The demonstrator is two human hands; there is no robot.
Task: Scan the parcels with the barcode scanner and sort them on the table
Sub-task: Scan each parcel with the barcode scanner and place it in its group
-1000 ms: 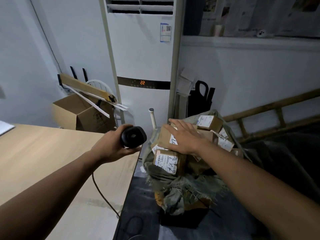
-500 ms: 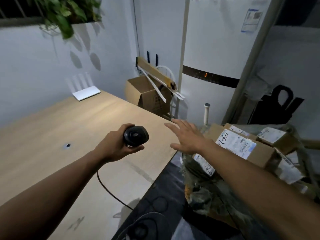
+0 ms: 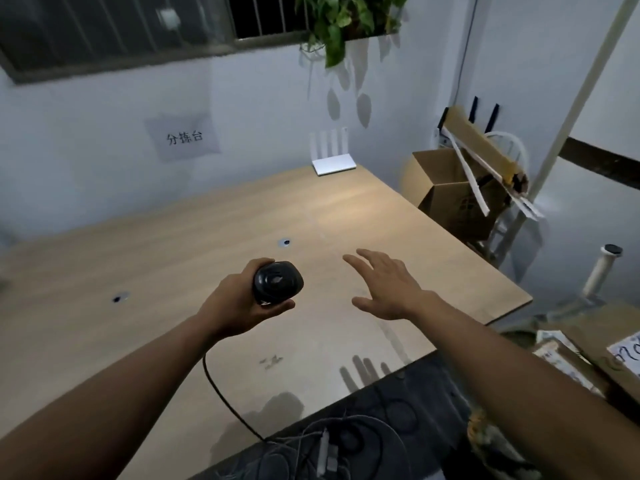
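- The left hand [image 3: 239,306] is curled round the handle of a black barcode scanner [image 3: 277,282], thumb lying along the underside; the scanner's rounded head faces up toward the camera, held above the wooden table [image 3: 145,271].
- A black cable [image 3: 221,389] runs from the bottom of the scanner down across the tabletop and off its near edge into a tangle of wires [image 3: 332,448] on the dark floor.
- The right hand [image 3: 384,289] is held over the table, palm down, fingers straight and spread apart, thumb out to the side — it holds nothing, and whether it touches the surface cannot be told.
- The parcels [image 3: 588,355] lie off the table's right corner at the frame's edge: brown cardboard boxes with white labels, one bearing handwriting, partly cut off by the frame and hidden by the right forearm.
- On the table's far corner stands a white router [image 3: 333,161] with four upright antennas, against the wall.
- A paper sign [image 3: 183,137] with printed characters is fixed to the wall — above it, a barred window and a hanging green plant [image 3: 346,19].
- Beyond the table's right edge sits an open cardboard box [image 3: 446,188] with long cardboard and white strips lying across its top.
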